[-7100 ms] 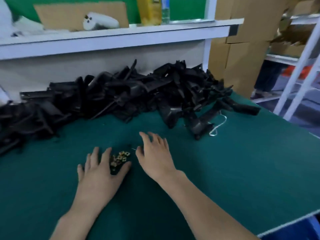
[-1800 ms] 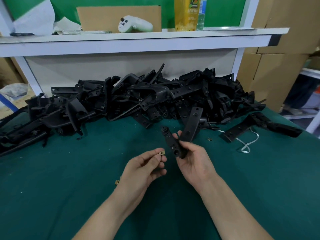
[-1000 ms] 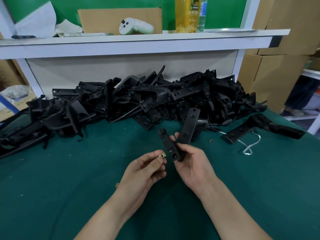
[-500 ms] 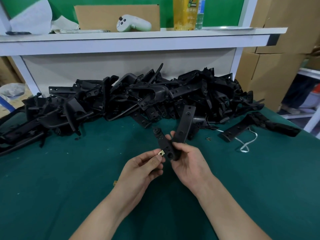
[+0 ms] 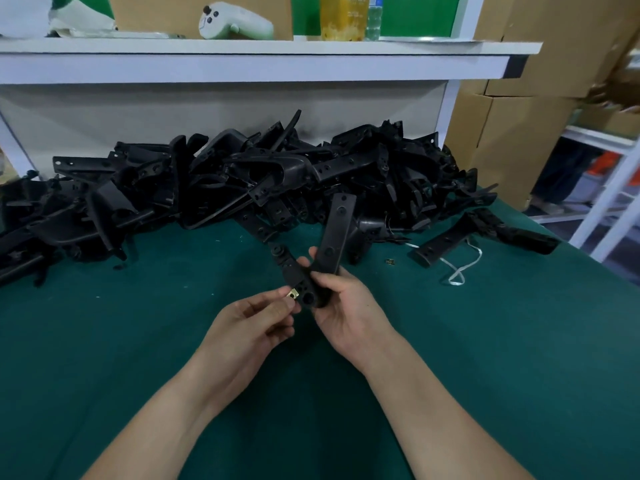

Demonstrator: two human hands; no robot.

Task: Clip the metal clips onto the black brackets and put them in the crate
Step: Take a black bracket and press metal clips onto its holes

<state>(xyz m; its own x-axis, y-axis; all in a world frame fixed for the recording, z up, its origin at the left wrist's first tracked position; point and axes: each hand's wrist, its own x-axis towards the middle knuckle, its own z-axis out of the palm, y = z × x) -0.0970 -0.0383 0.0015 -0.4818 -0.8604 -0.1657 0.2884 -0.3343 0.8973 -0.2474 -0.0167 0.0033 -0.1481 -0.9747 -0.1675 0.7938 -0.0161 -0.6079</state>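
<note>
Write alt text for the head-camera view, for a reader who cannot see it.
A person's left hand pinches a small metal clip at the lower end of a V-shaped black bracket gripped by the right hand above a green table. A heap of black brackets lies behind, under a white shelf.

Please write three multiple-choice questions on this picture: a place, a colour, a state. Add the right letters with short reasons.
1. Where is the white controller? A in a drawer; B on the white shelf; C on the floor.
2. What colour is the metal clip that the left hand pinches? A gold; B red; C blue.
3. What does the right hand do? A lies flat, open; B holds scissors; C grips a black bracket.
Answers: 1 B, it lies on the shelf; 2 A, it shines gold; 3 C, the hand curls round the bracket.
</note>
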